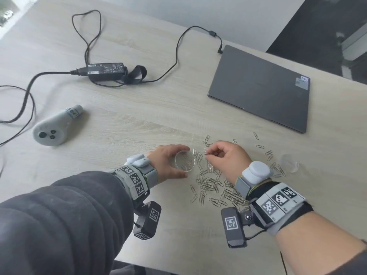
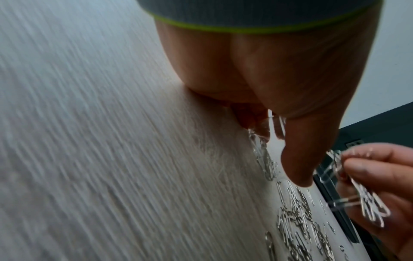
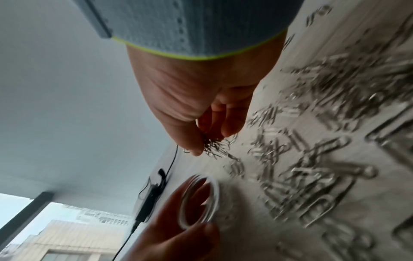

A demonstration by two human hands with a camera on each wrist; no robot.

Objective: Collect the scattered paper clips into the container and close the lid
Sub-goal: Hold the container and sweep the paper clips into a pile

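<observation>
A small round clear container (image 1: pixel 184 161) stands on the table with several paper clips inside. My left hand (image 1: pixel 168 161) curls round it, thumb and fingers on its wall (image 3: pixel 201 203). My right hand (image 1: pixel 224 155) hovers just right of the container and pinches a bunch of silver paper clips (image 3: pixel 214 146) between thumb and fingers; the same bunch shows in the left wrist view (image 2: pixel 366 208). Many more paper clips (image 1: pixel 214 185) lie scattered on the table below and right of my hands. The clear lid (image 1: pixel 289 162) lies at the right of the clips.
A shut grey laptop (image 1: pixel 262 88) lies at the back right. A black power adapter (image 1: pixel 106 71) with long cables sits at the back left. A grey handheld controller (image 1: pixel 53 128) lies at the left. The table's front edge is near my forearms.
</observation>
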